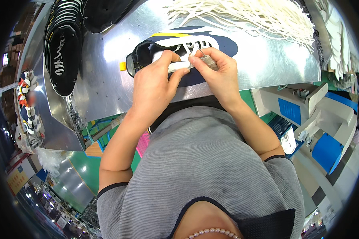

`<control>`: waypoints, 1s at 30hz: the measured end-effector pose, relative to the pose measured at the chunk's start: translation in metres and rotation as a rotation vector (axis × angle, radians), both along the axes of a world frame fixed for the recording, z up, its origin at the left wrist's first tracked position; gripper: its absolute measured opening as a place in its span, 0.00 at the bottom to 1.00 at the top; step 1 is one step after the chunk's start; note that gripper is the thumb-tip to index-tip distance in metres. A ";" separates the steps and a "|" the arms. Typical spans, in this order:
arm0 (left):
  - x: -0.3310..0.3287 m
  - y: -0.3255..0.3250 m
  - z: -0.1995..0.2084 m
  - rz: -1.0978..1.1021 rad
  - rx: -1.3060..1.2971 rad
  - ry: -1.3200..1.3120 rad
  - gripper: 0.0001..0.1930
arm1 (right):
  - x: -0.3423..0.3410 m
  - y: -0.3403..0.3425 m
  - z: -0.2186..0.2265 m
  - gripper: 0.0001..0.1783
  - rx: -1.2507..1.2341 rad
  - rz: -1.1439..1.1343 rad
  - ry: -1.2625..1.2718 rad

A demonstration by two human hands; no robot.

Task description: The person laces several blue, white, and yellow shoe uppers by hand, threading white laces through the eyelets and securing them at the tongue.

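Observation:
A navy shoe upper (228, 44) with white and yellow trim lies on the metal table, its black-lined collar toward the left. My left hand (152, 87) is closed on the upper's white edge (178, 66), thumb below and fingers above. In my right hand (224, 79) is a hook-like awl (210, 62) with a wrapped, tan handle; its thin metal shaft points up and left over the lacing area. My right thumb and forefinger pinch close to the white lace (190, 49) there. Whether the tip passes through an eyelet is too small to tell.
Loose white laces (243, 18) are heaped at the table's far right. A row of nested black shoe uppers (63, 55) stands at the left, with another black upper (101, 16) beside it. White pieces (339, 44) hang beyond the right edge of the metal table (281, 71).

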State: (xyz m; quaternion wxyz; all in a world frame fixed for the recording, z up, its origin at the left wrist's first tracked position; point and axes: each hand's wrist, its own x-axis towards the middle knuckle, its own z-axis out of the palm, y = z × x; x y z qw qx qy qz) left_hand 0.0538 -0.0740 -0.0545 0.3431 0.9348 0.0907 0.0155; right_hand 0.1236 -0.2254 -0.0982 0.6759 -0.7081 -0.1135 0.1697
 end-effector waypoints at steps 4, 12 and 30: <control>-0.001 -0.004 -0.008 0.060 0.080 -0.082 0.14 | -0.008 -0.016 0.014 0.12 -0.070 0.072 -0.057; -0.001 -0.002 -0.023 0.017 0.142 -0.303 0.12 | -0.014 -0.034 0.009 0.11 -0.242 0.226 -0.134; -0.010 0.000 -0.020 -0.083 0.019 -0.296 0.21 | 0.031 -0.059 0.036 0.10 -0.178 0.135 -0.017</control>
